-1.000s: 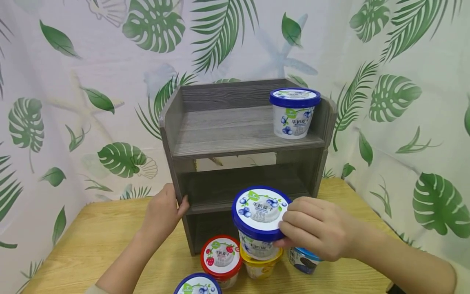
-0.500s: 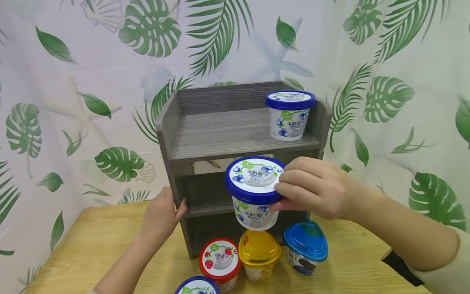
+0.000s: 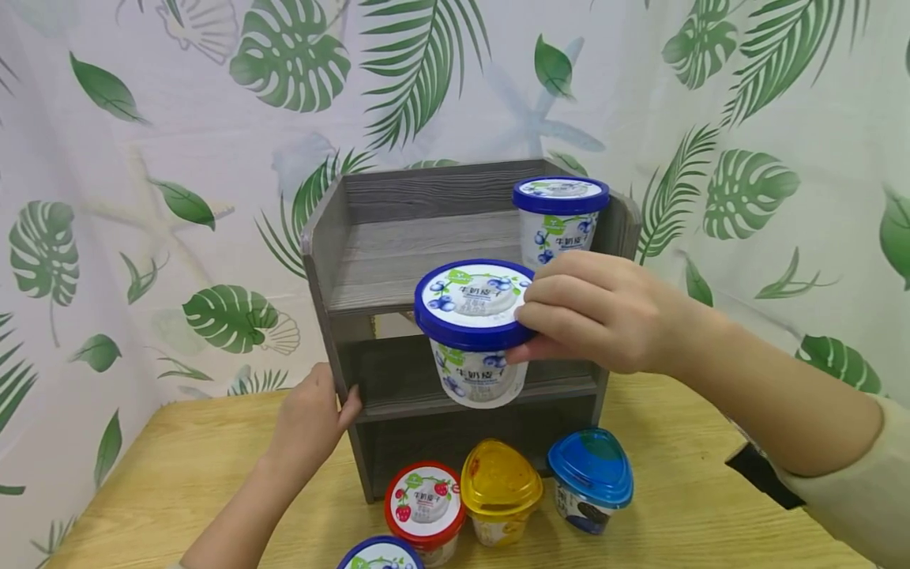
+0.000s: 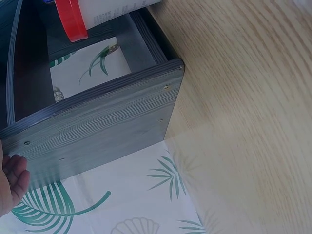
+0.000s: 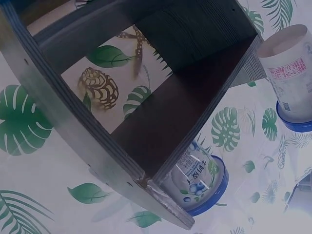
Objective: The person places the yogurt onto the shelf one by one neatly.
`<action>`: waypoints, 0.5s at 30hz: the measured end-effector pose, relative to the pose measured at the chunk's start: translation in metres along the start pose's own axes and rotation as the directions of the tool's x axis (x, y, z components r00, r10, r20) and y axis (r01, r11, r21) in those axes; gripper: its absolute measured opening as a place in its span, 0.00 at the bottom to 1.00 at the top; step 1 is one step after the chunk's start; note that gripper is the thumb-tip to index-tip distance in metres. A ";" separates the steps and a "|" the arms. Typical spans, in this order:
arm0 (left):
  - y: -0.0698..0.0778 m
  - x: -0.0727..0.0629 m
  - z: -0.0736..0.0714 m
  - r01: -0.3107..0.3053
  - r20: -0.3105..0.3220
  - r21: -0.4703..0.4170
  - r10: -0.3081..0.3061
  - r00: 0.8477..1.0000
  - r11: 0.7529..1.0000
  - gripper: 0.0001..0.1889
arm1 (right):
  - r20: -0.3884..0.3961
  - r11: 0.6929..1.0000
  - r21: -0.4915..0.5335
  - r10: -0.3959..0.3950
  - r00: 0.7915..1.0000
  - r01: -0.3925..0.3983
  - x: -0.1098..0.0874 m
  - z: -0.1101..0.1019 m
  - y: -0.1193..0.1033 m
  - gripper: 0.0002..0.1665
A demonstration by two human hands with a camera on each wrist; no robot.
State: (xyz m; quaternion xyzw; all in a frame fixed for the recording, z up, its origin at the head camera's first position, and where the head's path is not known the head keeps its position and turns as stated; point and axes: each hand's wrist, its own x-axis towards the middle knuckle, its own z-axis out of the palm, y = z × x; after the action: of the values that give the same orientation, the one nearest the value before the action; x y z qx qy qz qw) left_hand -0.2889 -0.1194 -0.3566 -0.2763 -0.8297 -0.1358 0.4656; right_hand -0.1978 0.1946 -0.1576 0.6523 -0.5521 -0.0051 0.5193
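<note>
My right hand (image 3: 604,312) pinches a blueberry ice cream cup (image 3: 479,375) by its blue lid's right side. The cup hangs in front of the grey shelf (image 3: 426,296), just below the top board's front edge. In the right wrist view the cup (image 5: 287,80) is at the right edge, with the hand out of view. On the right of the top board stands another blueberry cup (image 3: 558,229), partly behind my right hand. My left hand (image 3: 313,411) grips the shelf's left side panel, thumb at the front edge; its curled fingers (image 4: 17,178) show in the left wrist view.
On the wooden table (image 3: 192,466) before the shelf stand a red-lidded strawberry cup (image 3: 426,510), a yellow-lidded cup (image 3: 501,490) and a blue-lidded cup (image 3: 592,478). Another blueberry cup (image 3: 381,555) is cut off by the bottom edge. Leaf-patterned cloth (image 3: 441,71) hangs behind.
My right hand has lifted the blueberry cup up and slightly left, from above the yellow-lidded cup to near the top board. My left hand stays on the side panel.
</note>
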 end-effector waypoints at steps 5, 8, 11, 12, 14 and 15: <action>0.000 0.000 -0.001 -0.011 -0.003 0.004 0.011 1.000 1.000 0.15 | 0.011 1.000 -0.008 -0.005 1.000 0.005 0.003 -0.002 0.009 0.17; 0.000 0.001 -0.001 -0.016 -0.007 0.007 0.016 1.000 1.000 0.14 | 0.025 1.000 -0.018 0.021 0.999 -0.021 0.004 -0.003 0.015 0.18; -0.001 0.001 -0.001 -0.012 -0.005 0.009 0.012 1.000 1.000 0.15 | 0.040 0.999 -0.033 0.039 0.998 -0.038 0.004 -0.003 0.021 0.18; -0.001 0.001 0.000 -0.010 -0.004 0.009 0.010 1.000 1.000 0.15 | 0.049 0.999 -0.038 0.040 0.998 -0.039 0.004 -0.002 0.023 0.18; 0.000 0.000 0.000 -0.006 0.000 0.006 0.006 1.000 1.000 0.15 | 0.066 0.998 -0.050 0.043 0.997 -0.040 0.003 -0.001 0.027 0.19; 0.000 0.001 0.000 -0.004 0.002 0.004 0.004 1.000 1.000 0.15 | 0.073 0.998 -0.055 0.046 0.996 -0.042 0.002 0.000 0.029 0.19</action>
State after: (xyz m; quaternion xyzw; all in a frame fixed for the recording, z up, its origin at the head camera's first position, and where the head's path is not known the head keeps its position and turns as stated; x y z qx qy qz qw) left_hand -0.2894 -0.1189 -0.3564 -0.2771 -0.8300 -0.1331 0.4654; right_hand -0.2175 0.1976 -0.1370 0.6251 -0.5848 -0.0326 0.5159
